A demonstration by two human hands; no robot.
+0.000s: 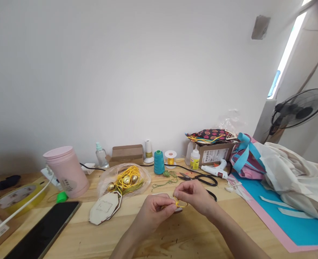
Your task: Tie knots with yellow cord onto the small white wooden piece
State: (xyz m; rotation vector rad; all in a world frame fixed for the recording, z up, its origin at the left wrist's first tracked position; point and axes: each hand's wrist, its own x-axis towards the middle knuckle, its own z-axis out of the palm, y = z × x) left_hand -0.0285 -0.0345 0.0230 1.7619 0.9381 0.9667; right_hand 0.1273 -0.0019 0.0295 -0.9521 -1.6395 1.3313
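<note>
Beyond the left hand [160,209], glossy metal bells [126,180]; beneath both hands, a smooth wooden counter [99,241]; right of the right hand [192,194], matt cloth [296,169].

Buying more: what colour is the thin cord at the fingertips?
The thin cord is yellow, clearest in head view.

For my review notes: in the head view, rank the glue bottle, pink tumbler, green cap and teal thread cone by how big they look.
1. Pink tumbler, clearly largest
2. Teal thread cone and glue bottle: too alike to rank
3. Green cap, smallest, though it sits nearer the camera
</note>
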